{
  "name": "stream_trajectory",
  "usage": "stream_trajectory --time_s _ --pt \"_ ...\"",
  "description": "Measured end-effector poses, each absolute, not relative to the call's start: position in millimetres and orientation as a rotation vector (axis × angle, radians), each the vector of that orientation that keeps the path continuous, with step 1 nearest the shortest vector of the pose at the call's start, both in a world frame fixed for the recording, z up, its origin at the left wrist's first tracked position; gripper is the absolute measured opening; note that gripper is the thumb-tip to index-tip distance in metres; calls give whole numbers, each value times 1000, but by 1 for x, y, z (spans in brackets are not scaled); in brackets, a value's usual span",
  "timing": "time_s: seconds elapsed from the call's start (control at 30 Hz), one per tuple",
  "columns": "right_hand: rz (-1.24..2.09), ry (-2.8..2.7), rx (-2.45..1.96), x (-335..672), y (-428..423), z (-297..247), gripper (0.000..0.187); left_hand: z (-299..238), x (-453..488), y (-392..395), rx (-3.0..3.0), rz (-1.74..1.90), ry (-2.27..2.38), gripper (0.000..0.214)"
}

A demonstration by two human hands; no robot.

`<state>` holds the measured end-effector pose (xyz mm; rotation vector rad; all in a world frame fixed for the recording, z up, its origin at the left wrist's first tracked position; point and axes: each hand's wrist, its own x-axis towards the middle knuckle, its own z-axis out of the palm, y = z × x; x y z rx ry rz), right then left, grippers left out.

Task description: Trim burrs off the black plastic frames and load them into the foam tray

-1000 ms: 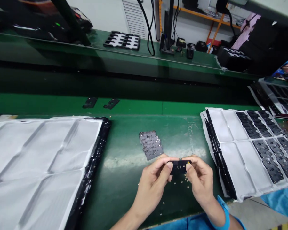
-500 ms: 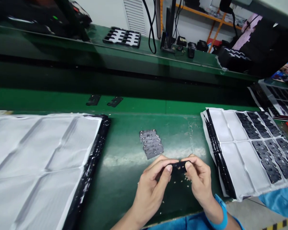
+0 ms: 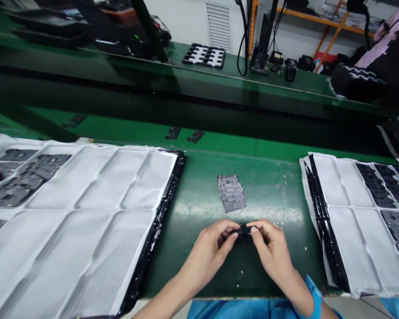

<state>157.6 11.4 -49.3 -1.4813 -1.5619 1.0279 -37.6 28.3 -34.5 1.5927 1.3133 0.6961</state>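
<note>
A small flat black plastic part [image 3: 244,231] is pinched at both ends just above the green bench. My left hand [image 3: 216,243] grips its left end between thumb and fingers. Its right end is held the same way by my right hand [image 3: 271,248], which has a blue band on the wrist. Beyond the hands, a row of overlapping dark flat parts [image 3: 232,193] lies on the bench. Tiny pale bits [image 3: 242,272] are scattered near and below my hands. The fingers partly hide the held part.
A large white-lined tray [image 3: 119,177] at left has dark parts in its far-left compartments. At right stands another lined tray [image 3: 341,177] with rows of dark parts. Two loose parts [image 3: 195,136] lie at the back, below a raised shelf with a black-and-white tray [image 3: 204,55].
The view has swung left, showing more of the left tray and its dark parts. Both hands still pinch the black part, which now appears turned to show less of its face.
</note>
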Motion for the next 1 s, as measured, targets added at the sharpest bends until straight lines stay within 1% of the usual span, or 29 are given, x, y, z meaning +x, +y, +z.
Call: stream_trajectory --time_s 0.03,0.17,0.33,0.47,0.6,0.7,0.8,0.93,1.0 --pt "983 -1597 -1492 153 17 -50 26 -34 -41 37 1644 697 1347 14" --pt "805 -1696 -1527 142 39 -56 40 -37 -48 73 1930 652 1500 14" --pt "714 -1775 -1493 138 49 -69 46 -50 -45 93 2027 544 1610 15" --pt "680 -1817 -1508 140 49 -73 46 -50 -48 88 2056 421 1677 19" --pt "666 -1815 -1502 147 46 -73 41 -32 -69 100 2092 297 1761 19" --pt "658 -1787 -1449 153 41 -71 37 -15 -91 145 2078 244 1909 21" --pt "657 -1758 -1371 156 35 -67 36 -7 -104 215 1993 226 2099 26" --pt "634 -1738 -1333 162 26 -65 36 -15 -100 302 1816 168 2282 45" --pt "601 -1722 -1359 168 21 -66 34 -22 -97 329 1755 137 2286 45"
